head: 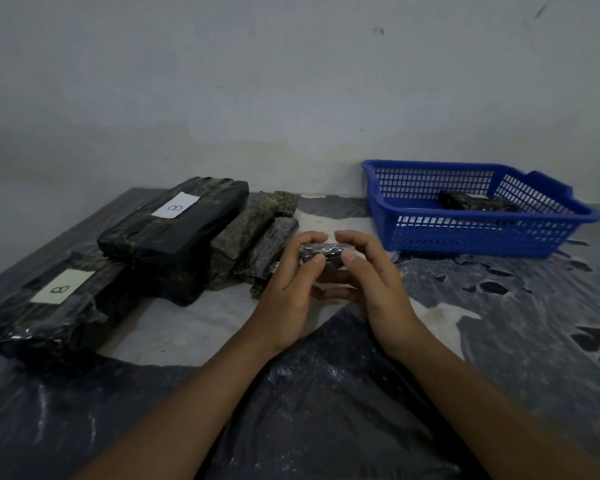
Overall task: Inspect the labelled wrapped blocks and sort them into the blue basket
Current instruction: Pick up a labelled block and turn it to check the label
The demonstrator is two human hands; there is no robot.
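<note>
Holding a small wrapped block (321,256) between them, both hands are curled shut around it: the left hand (288,292) grips its left end with the thumb on top, and the right hand (374,285) grips the right end the same way. The block sits just above the bench (173,327), in front of the person, and no label shows on the face turned to the camera, so this looks like the inspecting step for this piece.

Just left of the hands lie two narrow wrapped blocks (257,237) side by side. Beyond them a large block marked B (173,220) rests partly on another large block marked B (56,306) nearer the bench's left edge. To the right, near the wall, the blue basket (482,233) already has one wrapped block (475,202) in it.

By my reading the sorting is at an early stage: one piece in the basket, one in hand, and at least four waiting on the bench.
</note>
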